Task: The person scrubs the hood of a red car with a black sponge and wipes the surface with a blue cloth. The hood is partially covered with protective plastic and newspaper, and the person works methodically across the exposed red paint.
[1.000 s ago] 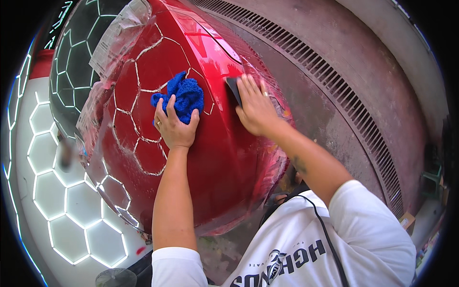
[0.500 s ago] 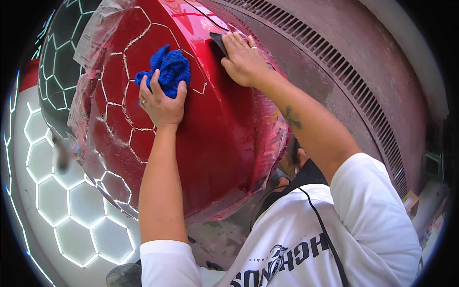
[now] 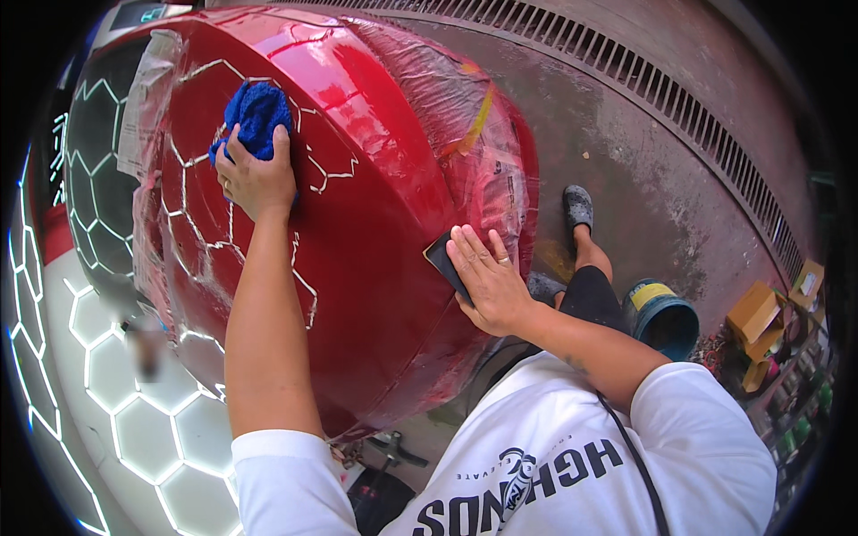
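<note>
A glossy red car body panel (image 3: 375, 277) fills the middle of the view, with white light reflections across it. My left hand (image 3: 259, 183) holds a bunched blue microfiber cloth (image 3: 257, 114) against the panel's upper left. Thumb and fingers curl round the cloth's near side. Lower and to the right, my right hand (image 3: 490, 281) lies over a dark sheet of sandpaper (image 3: 445, 265), pressed to the panel near its right edge. Its fingers are stretched along the sheet, which shows past the fingertips and thumb side. The sheet's underside is hidden.
Clear masking film (image 3: 416, 76) with yellow tape (image 3: 475, 123) covers the panel's right border; more film (image 3: 147, 116) runs along the left. On the floor stand a bucket (image 3: 661, 326) and cardboard boxes (image 3: 755, 313). A drain grate (image 3: 661, 98) curves behind.
My right hand and the sandpaper have come nearer to me along the panel's right edge. The view has shifted; my left hand still holds the cloth on the panel.
</note>
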{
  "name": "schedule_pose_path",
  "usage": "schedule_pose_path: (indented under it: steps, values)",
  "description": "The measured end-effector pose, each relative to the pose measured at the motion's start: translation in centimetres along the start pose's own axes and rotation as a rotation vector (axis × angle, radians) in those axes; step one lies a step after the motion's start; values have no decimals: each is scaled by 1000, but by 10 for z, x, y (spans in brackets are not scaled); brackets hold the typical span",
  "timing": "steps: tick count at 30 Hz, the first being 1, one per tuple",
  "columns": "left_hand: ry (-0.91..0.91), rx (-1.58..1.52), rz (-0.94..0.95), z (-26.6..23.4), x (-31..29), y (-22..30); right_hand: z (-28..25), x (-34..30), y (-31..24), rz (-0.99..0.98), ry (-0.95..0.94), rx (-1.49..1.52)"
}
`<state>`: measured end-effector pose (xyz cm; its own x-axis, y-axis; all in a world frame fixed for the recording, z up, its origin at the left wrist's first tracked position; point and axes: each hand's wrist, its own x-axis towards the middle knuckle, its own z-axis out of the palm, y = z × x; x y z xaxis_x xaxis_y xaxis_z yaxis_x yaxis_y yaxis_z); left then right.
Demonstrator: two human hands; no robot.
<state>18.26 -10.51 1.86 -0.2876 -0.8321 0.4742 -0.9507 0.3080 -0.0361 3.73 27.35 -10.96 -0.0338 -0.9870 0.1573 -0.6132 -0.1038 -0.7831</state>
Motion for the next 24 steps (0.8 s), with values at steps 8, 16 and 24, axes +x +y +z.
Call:
schedule_pose_path:
  steps: [8,16,24]
  values:
    - [-11,24,-1,2,3,0,-63,196,26,-4,216,-138]
    - [-24,30,-23,2,1,1,-67,174,32,-66,232,49]
    - [-8,14,-14,0,2,3,-2,10,-6,-9,71,-126]
